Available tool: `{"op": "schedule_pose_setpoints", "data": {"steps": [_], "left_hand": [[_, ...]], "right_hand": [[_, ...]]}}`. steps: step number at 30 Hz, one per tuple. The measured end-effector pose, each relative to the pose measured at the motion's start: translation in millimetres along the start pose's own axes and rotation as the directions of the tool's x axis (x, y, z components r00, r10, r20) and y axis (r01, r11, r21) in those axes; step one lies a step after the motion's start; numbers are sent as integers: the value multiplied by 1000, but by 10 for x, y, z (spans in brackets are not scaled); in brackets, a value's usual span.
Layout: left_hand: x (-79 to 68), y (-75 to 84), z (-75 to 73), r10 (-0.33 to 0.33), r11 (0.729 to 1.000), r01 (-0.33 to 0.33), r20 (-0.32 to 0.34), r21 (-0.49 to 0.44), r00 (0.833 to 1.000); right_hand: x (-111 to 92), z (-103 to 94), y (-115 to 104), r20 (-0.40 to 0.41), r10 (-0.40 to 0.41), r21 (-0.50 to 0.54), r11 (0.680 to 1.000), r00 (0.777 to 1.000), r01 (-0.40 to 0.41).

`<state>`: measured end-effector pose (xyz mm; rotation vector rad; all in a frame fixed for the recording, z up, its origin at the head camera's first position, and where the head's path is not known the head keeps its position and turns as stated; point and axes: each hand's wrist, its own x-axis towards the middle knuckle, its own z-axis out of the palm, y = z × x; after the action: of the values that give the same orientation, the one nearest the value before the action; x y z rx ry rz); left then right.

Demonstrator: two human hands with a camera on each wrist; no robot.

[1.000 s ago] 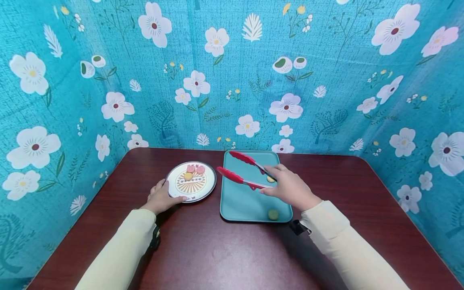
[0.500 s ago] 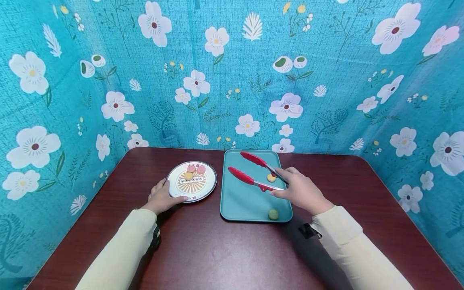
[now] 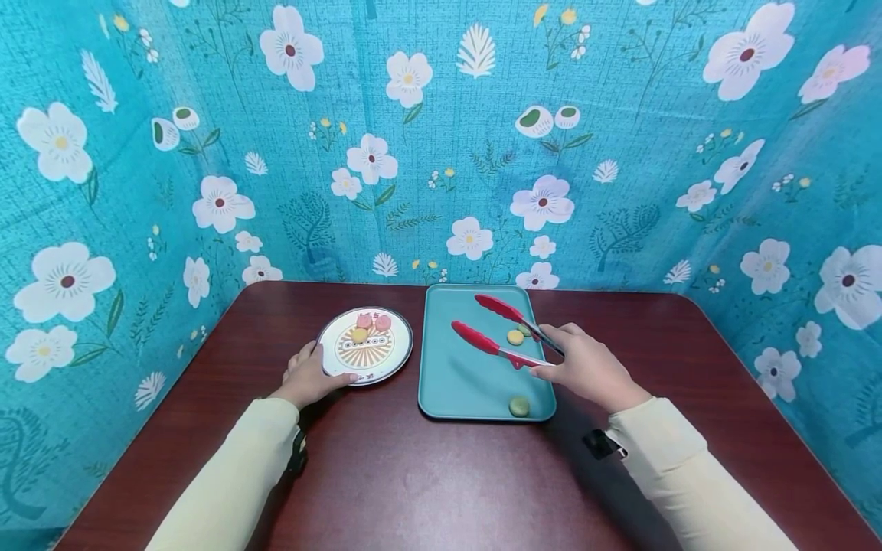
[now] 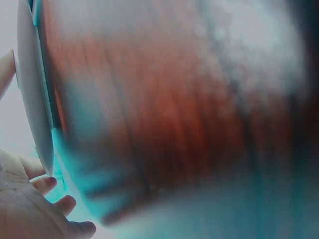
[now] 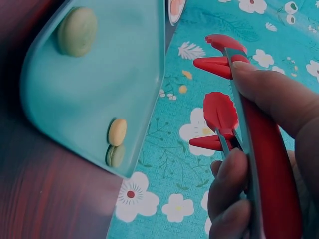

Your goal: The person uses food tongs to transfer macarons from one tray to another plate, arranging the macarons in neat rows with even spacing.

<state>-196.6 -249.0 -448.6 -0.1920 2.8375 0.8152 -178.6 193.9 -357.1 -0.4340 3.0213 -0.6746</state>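
Note:
A round white plate (image 3: 338,348) with a dark rim lies at the table's left. Two pink macarons (image 3: 383,323) and a yellow macaron (image 3: 359,335) rest on it. My left hand (image 3: 308,376) holds the plate's edge, thumb over the near rim and fingers along the left side. My right hand (image 3: 589,371) grips red-tipped tongs (image 3: 475,337), their arms spread with nothing between the tips. The tongs hover over a teal tray (image 3: 448,383). It holds a green macaron (image 3: 519,406) near its front right corner, plus a yellow macaron (image 5: 117,132) beside another green macaron (image 5: 115,156).
Plate and tray stand a small gap apart on a dark reddish wooden table (image 3: 427,482). Blue flowered cloth (image 3: 441,153) hangs behind the table and along both sides.
My right hand has drawn the tongs rightward and slightly toward me, uncovering the yellow macaron and part of the green one on the tray. My left hand and the plate have stayed put.

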Motion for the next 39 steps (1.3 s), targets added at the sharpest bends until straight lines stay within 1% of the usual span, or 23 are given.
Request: {"op": "schedule_pose_setpoints", "data": {"steps": [9,16,25,29,39], "left_hand": [[-9,20,2,16,1000,-16,2,-2,1000],[-16,32,3,8,1000,-8,9,-18,1000],[-35,56,-10,7,1000,-7,10,-6,1000],[-40,66,-12,8,1000,-8,7,-2,1000],[-43,79,5,-12,1000,12,12,3,1000]], "right_hand": [[-47,-9,92,7,18,-20,1000,1000,-18],[-82,-14,155,17,46,-34,998,999,-45],[-107,9,260,27,70,-90,994,997,-67],[-122,14,287,32,78,-99,992,996,-75],[-132,30,353,39,91,-122,989,995,-86]]}}
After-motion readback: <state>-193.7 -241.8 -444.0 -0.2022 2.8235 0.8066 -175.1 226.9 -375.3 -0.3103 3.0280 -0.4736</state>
